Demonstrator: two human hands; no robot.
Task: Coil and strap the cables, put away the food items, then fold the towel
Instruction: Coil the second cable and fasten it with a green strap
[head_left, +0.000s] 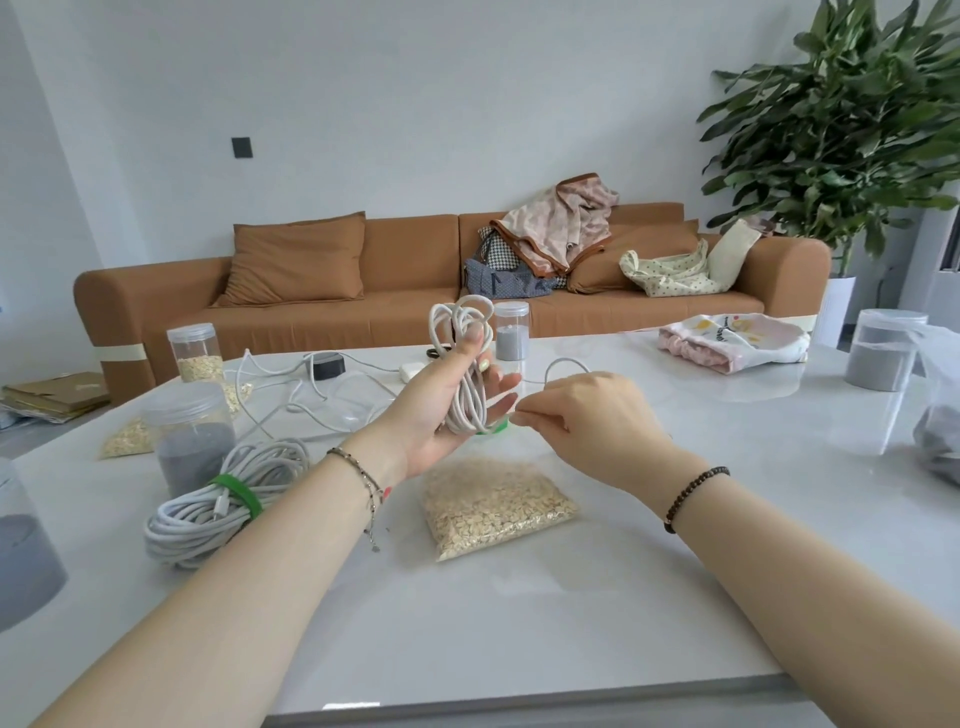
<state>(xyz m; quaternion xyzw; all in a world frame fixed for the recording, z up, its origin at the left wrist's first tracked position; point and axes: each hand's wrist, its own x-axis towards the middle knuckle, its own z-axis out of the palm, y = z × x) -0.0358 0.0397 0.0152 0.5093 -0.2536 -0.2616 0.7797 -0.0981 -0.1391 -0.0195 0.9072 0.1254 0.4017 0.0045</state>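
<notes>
Left hand (441, 410), palm up above the worktop (571, 597), fingers curled round a coiled white cable (467, 364). Right hand (587, 421) just beside it, fingers pinched on what looks like the cable's free end; a green strap (493, 427) peeks out below the coil. Strapped cable bundle (218, 504) lies left. Bag of oats (493, 501) beneath the hands. Towel (732, 343) far right.

White cable coil (466, 364), green strap (236, 497), tan oats bag (496, 504), brown sofa (395, 275).
</notes>
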